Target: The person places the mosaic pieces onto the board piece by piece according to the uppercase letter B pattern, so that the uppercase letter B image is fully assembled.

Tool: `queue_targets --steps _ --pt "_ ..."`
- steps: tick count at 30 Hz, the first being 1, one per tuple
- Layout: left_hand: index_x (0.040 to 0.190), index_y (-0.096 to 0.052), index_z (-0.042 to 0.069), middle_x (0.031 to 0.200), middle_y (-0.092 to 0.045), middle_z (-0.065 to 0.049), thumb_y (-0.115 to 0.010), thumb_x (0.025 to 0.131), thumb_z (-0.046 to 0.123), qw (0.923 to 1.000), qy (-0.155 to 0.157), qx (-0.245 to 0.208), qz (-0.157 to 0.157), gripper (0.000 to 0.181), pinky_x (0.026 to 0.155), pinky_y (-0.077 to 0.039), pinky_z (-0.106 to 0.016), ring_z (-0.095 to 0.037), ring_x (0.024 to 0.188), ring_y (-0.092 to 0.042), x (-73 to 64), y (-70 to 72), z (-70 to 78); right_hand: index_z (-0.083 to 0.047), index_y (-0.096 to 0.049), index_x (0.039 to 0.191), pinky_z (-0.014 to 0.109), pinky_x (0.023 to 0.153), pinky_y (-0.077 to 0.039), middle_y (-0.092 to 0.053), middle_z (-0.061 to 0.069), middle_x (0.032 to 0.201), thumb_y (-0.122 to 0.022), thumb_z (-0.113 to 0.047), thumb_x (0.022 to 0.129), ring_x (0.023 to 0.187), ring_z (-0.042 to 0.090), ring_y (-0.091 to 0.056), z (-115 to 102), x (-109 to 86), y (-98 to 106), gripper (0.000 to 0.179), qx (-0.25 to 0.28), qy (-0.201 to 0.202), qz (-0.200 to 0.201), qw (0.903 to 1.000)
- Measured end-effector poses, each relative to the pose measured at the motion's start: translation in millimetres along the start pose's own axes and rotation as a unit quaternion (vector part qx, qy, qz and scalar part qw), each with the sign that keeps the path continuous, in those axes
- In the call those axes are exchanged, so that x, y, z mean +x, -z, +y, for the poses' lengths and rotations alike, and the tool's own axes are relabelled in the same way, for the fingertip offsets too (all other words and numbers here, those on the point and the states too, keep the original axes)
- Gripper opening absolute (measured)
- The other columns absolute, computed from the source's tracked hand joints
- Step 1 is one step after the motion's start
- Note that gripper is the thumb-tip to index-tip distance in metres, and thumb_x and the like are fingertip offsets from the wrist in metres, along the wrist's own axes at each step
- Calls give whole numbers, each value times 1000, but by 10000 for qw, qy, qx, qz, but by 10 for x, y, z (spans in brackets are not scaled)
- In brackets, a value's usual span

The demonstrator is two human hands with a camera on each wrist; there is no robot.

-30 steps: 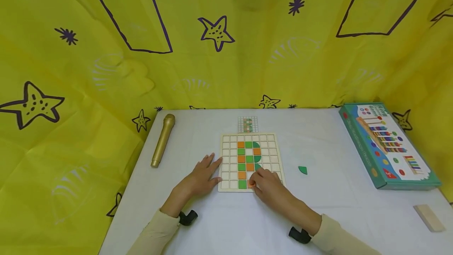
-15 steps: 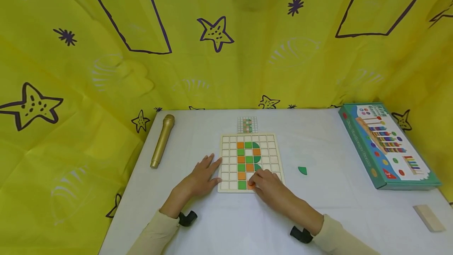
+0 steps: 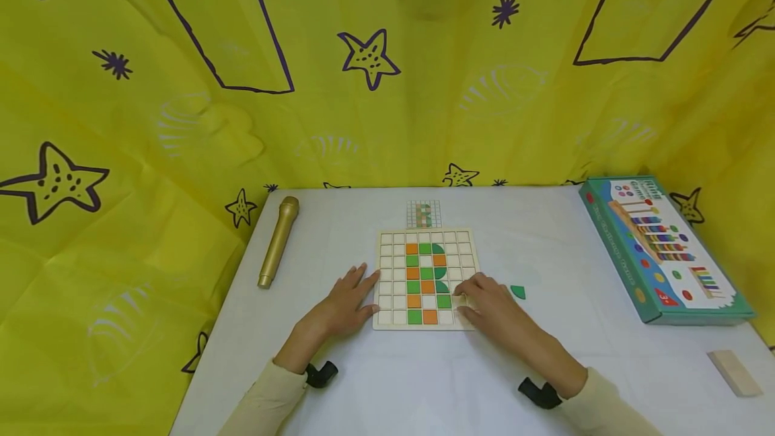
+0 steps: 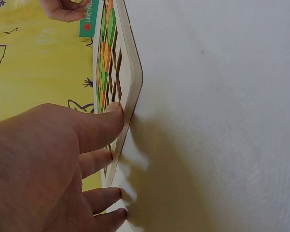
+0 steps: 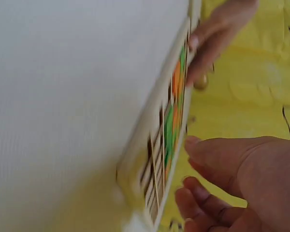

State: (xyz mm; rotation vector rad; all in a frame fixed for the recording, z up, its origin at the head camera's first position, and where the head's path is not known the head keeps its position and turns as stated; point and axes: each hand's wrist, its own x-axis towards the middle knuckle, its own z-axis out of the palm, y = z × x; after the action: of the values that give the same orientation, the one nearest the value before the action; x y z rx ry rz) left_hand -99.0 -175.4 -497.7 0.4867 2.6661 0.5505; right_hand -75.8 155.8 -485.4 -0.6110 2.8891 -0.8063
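A wooden grid board (image 3: 387,288) lies on the white tabletop, with orange and green square tiles and dark green quarter-round tiles set in its cells. Thumb and fingers of my left hand (image 3: 345,305) rest along the board's left edge, straight and spread in the left wrist view. Over the board's right side hovers my right hand (image 3: 496,308). Its thumb and fingers stand apart with nothing between them in the right wrist view. A green square tile (image 3: 444,301) sits in a cell just left of those fingertips. One loose green quarter-round tile (image 3: 518,292) lies beyond the right hand.
A small printed pattern card (image 3: 424,212) lies behind the board. To the left is a gold microphone (image 3: 280,241). A green toy box (image 3: 672,254) and a pale wooden block (image 3: 734,373) are at the right. Yellow patterned cloth (image 3: 424,120) hangs behind the table.
My right hand has moved right, off the board's lower middle. The green square tile and an orange tile in the bottom row now show uncovered. The left hand stays put.
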Motion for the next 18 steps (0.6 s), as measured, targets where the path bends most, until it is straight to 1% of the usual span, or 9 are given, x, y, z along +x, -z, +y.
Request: queue_targets --steps 3,5,7,9,12,14,16,18 --pt "167 -31 14 175 -17 -19 -58 109 38 10000 -16 12 -3 69 130 -17 -60 -41 163 -12 -1 -1 -2 -6 -68 123 49 89 -49 -63 10 116 -80 -10 93 107 31 -61 231 -61 194 33 -81 -435 -28 9990" --pt "167 -32 13 175 -18 -19 -58 109 37 10000 -21 10 1 69 130 -18 -61 -41 163 -13 -3 1 -1 -2 -64 127 53 89 -49 -61 16 119 -81 -11 93 107 35 -60 398 -110 304 38 -197 -739 -163 9969" --pt "167 -32 12 175 -18 -20 -59 109 37 10000 -20 3 -8 68 130 -18 -61 -42 162 -13 -6 5 1 -1 -62 127 58 89 -50 -58 21 120 -80 -10 93 107 38 -58 552 -157 385 39 -226 -950 -324 9947" --pt "167 -32 12 175 -18 -20 -59 109 36 10000 -23 -6 -15 69 130 -18 -61 -42 162 -13 -7 10 3 0 -62 125 59 88 -52 -57 24 120 -78 -8 94 106 40 -58 670 -189 422 36 -223 -1026 -450 9935" --pt "167 -32 12 175 -18 -20 -58 109 36 10000 -46 -21 -26 68 130 -17 -61 -42 163 -13 -7 13 1 -2 -63 118 58 89 -54 -59 21 115 -74 -2 95 104 39 -60 769 -214 420 25 -124 -851 -434 9954" --pt "167 -32 12 175 -17 -20 -58 109 36 10000 -71 -27 -28 68 130 -17 -61 -42 162 -13 -6 14 -2 -3 -64 115 57 89 -55 -60 18 111 -72 3 95 102 38 -61 798 -221 401 22 -57 -571 -330 9978" --pt "167 -31 12 175 -17 -20 -58 109 36 10000 -79 -23 -27 68 130 -17 -61 -42 162 -13 -7 13 0 -5 -66 115 55 89 -55 -62 14 109 -71 8 93 102 36 -62 820 -229 380 26 -4 -312 -190 9993" --pt "167 -31 12 175 -17 -19 -58 109 36 10000 -70 -3 -26 68 130 -17 -61 -42 163 -12 -7 13 3 -5 -66 119 55 89 -55 -62 13 110 -70 10 93 103 35 -61 828 -233 363 30 122 -229 -130 9996"
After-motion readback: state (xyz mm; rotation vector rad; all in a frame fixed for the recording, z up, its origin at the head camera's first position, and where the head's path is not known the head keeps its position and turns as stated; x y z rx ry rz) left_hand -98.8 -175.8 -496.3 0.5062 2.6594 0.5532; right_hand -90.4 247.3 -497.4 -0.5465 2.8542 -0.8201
